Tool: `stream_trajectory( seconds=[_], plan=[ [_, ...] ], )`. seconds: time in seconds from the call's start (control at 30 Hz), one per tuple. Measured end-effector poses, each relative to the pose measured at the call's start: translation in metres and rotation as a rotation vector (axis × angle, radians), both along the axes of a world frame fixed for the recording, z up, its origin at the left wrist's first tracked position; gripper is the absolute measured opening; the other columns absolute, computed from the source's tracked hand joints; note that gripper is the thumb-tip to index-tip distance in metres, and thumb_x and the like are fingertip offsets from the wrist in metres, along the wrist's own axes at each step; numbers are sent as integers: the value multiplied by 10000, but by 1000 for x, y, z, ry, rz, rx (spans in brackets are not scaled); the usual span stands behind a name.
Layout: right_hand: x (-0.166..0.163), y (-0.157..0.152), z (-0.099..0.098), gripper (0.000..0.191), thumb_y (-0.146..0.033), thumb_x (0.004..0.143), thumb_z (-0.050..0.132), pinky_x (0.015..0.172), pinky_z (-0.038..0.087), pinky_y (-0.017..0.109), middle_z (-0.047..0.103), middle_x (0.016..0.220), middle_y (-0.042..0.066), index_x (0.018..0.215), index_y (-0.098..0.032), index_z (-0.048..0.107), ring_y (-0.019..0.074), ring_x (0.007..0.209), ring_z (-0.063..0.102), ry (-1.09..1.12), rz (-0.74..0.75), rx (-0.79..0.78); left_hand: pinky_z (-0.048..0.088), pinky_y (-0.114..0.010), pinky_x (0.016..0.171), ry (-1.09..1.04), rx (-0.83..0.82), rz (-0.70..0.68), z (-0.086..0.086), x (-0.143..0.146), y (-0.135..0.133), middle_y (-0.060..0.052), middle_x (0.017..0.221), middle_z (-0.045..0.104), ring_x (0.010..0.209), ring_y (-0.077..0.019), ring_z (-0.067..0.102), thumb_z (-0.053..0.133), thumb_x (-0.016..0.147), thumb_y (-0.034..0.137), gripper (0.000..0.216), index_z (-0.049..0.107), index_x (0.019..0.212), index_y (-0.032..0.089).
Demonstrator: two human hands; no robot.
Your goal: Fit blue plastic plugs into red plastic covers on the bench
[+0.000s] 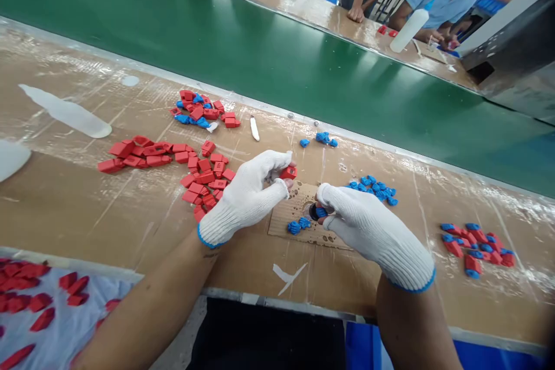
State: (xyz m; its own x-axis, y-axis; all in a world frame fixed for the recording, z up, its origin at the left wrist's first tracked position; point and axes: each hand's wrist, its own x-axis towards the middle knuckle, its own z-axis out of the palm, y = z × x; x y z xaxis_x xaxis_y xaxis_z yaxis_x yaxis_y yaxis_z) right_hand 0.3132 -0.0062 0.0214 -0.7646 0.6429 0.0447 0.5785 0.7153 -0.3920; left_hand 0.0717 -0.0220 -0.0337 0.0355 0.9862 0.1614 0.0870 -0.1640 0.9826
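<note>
Both my hands wear white knit gloves with open fingertips. My left hand (249,193) pinches a small red plastic piece (288,172) above a cardboard pad (286,217). My right hand (368,225) pinches a small blue plastic piece (321,212) just over the pad, next to a dark round spot. Two more blue pieces (298,225) lie on the pad between my hands. A heap of red pieces (206,182) sits just left of my left hand, and a cluster of blue pieces (375,188) lies beyond my right hand.
A row of red pieces (139,153) and a mixed red-blue pile (202,110) lie farther left; joined red-blue parts (474,243) lie at right. A clear squeeze bottle (65,113) lies on its side. A green conveyor belt (277,52) runs behind, with other people beyond it.
</note>
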Motion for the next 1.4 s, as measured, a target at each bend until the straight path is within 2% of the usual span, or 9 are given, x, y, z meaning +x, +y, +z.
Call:
stream_trajectory(
  seconds=[0.13, 0.3, 0.43, 0.57, 0.7, 0.9, 1.1, 1.27, 1.4],
  plan=[
    [-1, 3, 1, 292, -39, 802, 525, 597, 265, 262, 531, 742, -40, 898, -263, 365, 148, 646, 455, -48, 3, 12, 563, -329, 799, 12, 5, 12, -1, -1, 1, -57, 1029, 746, 864, -173, 667, 695, 866, 205, 290, 710, 1149, 142],
    [5, 10, -1, 166, -111, 886, 554, 578, 295, 255, 558, 701, -48, 888, -253, 468, 142, 615, 498, -30, -83, 73, 553, -322, 760, 25, -24, 5, -2, -2, 0, -46, 1009, 745, 829, -165, 652, 695, 861, 202, 318, 715, 1175, 149],
    [12, 11, -1, 136, -122, 891, 592, 571, 349, 260, 622, 713, -40, 897, -246, 536, 146, 629, 601, -10, -146, -18, 573, -336, 789, 36, -21, -10, -5, -2, 0, -57, 1050, 759, 886, -187, 696, 705, 866, 210, 309, 721, 1171, 163],
    [23, 6, -1, 108, -159, 903, 677, 578, 497, 271, 763, 872, 1, 947, -240, 620, 169, 694, 736, 230, -299, -175, 602, -356, 846, 4, -5, -29, -2, 1, -3, -78, 1091, 772, 972, -214, 733, 717, 860, 206, 360, 717, 1217, 161],
    [22, -3, -12, 198, -179, 863, 810, 688, 631, 334, 805, 931, 15, 997, -255, 685, 213, 836, 792, 631, -407, -125, 602, -345, 824, 7, 21, -56, 10, 6, -10, -71, 1000, 757, 910, -197, 714, 705, 860, 161, 131, 734, 988, 158],
    [4, -11, -21, 332, -96, 812, 877, 745, 675, 347, 817, 964, -34, 986, -289, 670, 181, 828, 790, 1020, -365, -111, 607, -306, 794, -137, 130, -126, 9, 20, -19, -67, 1052, 791, 939, -190, 733, 733, 868, 69, 182, 763, 999, 191],
    [3, -17, -26, 332, -173, 860, 912, 854, 696, 425, 816, 1028, -11, 1063, -331, 703, 236, 967, 799, 1017, -299, -127, 606, -270, 732, -286, 101, -164, 5, 27, -23, -45, 1041, 780, 848, -152, 727, 761, 918, 108, 152, 754, 1030, 211],
    [-1, -20, -31, 310, -237, 918, 882, 880, 705, 459, 822, 1074, -8, 1136, -351, 692, 259, 975, 823, 973, -226, -109, 617, -265, 724, -277, 117, -170, 8, 28, -22, -56, 983, 782, 822, -158, 730, 762, 906, 124, 99, 730, 982, 179],
    [-1, -22, -30, 290, -272, 931, 877, 894, 702, 460, 819, 1104, 12, 1152, -352, 707, 267, 1011, 816, 910, -264, -127, 608, -261, 695, -292, 97, -181, 8, 29, -23, -51, 977, 778, 793, -151, 718, 764, 906, 128, 113, 720, 990, 188]
  ],
)
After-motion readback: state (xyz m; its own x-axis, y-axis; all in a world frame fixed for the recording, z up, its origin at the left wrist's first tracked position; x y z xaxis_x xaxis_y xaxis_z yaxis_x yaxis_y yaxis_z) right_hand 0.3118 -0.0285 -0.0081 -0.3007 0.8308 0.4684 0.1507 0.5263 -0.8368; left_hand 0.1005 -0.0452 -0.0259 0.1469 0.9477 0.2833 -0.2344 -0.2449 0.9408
